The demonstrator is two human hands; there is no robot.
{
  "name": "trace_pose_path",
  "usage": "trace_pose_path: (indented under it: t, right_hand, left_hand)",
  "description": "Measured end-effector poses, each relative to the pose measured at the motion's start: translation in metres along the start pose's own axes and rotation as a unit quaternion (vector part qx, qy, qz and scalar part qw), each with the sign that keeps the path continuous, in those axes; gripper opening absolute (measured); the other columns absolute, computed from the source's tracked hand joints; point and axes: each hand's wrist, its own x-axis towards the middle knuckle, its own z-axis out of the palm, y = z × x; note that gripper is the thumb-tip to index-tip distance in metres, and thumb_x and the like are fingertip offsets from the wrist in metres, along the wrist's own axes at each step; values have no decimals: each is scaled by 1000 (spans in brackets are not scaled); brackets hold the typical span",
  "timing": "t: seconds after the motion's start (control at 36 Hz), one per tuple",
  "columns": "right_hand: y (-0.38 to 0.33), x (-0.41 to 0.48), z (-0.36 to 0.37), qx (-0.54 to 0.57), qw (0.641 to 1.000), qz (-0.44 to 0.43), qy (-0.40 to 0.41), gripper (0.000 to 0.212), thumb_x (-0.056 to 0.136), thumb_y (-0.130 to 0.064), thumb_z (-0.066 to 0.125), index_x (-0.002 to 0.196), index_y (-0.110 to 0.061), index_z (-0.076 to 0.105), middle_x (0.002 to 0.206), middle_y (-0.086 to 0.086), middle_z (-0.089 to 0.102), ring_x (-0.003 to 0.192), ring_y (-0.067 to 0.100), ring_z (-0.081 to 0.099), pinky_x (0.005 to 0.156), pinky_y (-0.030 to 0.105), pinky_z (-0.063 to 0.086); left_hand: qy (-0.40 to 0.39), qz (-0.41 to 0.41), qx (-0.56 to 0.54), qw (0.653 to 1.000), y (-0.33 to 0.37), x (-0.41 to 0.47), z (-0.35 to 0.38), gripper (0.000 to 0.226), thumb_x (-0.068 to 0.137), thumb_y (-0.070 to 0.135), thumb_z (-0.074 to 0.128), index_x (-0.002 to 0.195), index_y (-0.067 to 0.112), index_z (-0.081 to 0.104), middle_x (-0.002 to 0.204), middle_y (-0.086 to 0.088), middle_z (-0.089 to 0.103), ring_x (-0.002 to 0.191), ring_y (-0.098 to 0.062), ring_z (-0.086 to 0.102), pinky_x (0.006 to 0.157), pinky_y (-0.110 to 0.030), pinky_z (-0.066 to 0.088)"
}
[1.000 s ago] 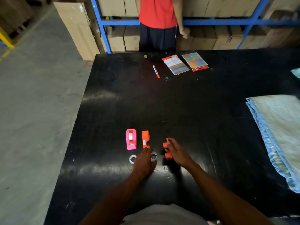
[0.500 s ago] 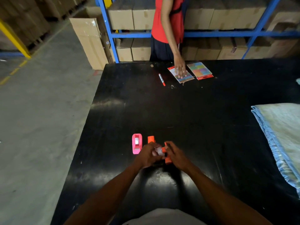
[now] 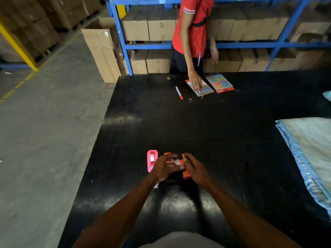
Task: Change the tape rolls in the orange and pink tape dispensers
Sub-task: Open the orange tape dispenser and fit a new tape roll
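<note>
Left hand [image 3: 162, 168]: I see it curled over the middle of the work, fingers [image 3: 171, 155] bent inward and closed round a small whitish tape roll [image 3: 176, 162], which sits between the two hands.
Right hand [image 3: 194, 169]: its fingers are clamped on an orange dispenser piece [image 3: 186, 173], thumb side towards the roll; the two hands almost touch.
Second orange piece [image 3: 167, 154]: only a sliver shows above the left knuckles; I cannot tell whether it lies on the counter or is touched.
Pink tape dispenser [image 3: 151, 160]: it lies flat on the counter just left of the left hand, a roll showing in it; no finger is on it.
White scrap [image 3: 156, 185]: something pale peeks out beside the left wrist; I cannot tell what it is.
Counter [image 3: 197, 126]: black and glossy; its left edge runs close to the pink dispenser, with bare floor [image 3: 44, 131] beyond.
Open room: a broad bare stretch ahead of my hands and to their right.
Right side: a folded blue cloth [image 3: 308, 151] well apart from the hands.
Far edge: a red marker [image 3: 179, 92] and two colourful card packs [image 3: 219, 83]; another person [image 3: 194, 27] in a red shirt has a hand resting on the nearer pack.
</note>
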Motion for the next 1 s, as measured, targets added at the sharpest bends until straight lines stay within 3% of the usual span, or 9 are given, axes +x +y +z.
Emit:
trace_pose_path:
  t: [0.08, 0.19, 0.25, 0.36, 0.5, 0.64, 0.78, 0.89, 1.0]
  right_hand:
    - [1, 2, 0, 9, 1000, 2, -5, 23, 102, -41, 47, 124, -40, 52, 111, -8, 67, 89, 9, 71, 78, 32, 62]
    - [3, 3, 1, 1, 1000, -2, 0, 23, 102, -39, 48, 124, -38, 54, 112, -4, 69, 87, 11, 72, 79, 35, 61]
    - [0, 3, 2, 0, 1000, 2, -5, 25, 102, -36, 48, 126, -33, 56, 111, -2, 69, 83, 9, 72, 72, 32, 62]
    - [-11, 0, 4, -9, 1000, -2, -25, 23, 103, -31, 47, 122, -24, 58, 95, -4, 69, 69, 6, 72, 56, 20, 55]
    - [-5, 7, 8, -33, 999, 1, -14, 25, 105, -36, 38, 117, -31, 60, 105, -9, 71, 91, -2, 67, 76, 11, 49]
    - [-3, 11, 11, -21, 1000, 16, -1, 26, 106, -34, 38, 119, -27, 59, 104, -8, 70, 89, -2, 67, 72, 11, 48]
    - [-2, 15, 10, -10, 999, 34, 31, 24, 106, -27, 37, 120, -23, 57, 108, -4, 65, 92, -5, 60, 74, 2, 42]
    - [-1, 20, 8, 11, 998, 38, 49, 22, 107, -20, 36, 116, -23, 56, 106, -2, 64, 91, -4, 60, 79, 4, 41]
    - [16, 28, 4, 7, 998, 59, 33, 34, 107, -34, 33, 133, -24, 52, 123, 0, 63, 109, 15, 63, 97, 31, 49]
  left_hand:
    - [21, -5, -42, 999, -4, 1, 0, 52, 61, 26, 91, 102, 10, 64, 104, -17, 70, 94, -28, 71, 89, -44, 58]
    - [23, -4, -81, 996, -4, 1, 0, 51, 56, 31, 92, 93, 5, 69, 100, -19, 72, 97, -37, 70, 95, -55, 53]
    - [13, -8, -90, 996, -4, 1, -1, 44, 60, 24, 90, 94, 3, 70, 102, -22, 72, 98, -39, 70, 96, -55, 52]
    - [-5, -17, -108, 994, -2, 2, -2, 32, 74, -2, 79, 103, -6, 67, 106, -30, 69, 101, -42, 69, 97, -52, 53]
    - [6, -16, -108, 994, 3, 4, -2, 27, 77, -2, 76, 103, -4, 68, 96, -17, 71, 84, -14, 71, 80, -21, 58]
    - [5, -34, -129, 991, -2, 11, -4, 37, 81, 7, 76, 115, 8, 64, 103, -22, 72, 96, -29, 70, 91, -42, 55]
    - [49, -73, -161, 983, -4, 25, -5, 22, 95, 23, 59, 109, 7, 62, 98, -12, 74, 90, -26, 74, 79, -30, 59]
    - [115, -88, -26, 989, -17, 35, -9, 9, 96, 8, 52, 92, 9, 60, 88, -18, 68, 66, -20, 69, 52, -21, 53]
    - [129, -101, 147, 975, -19, 42, -4, 18, 94, 15, 55, 108, 5, 60, 95, -13, 69, 70, -18, 65, 50, -17, 47]
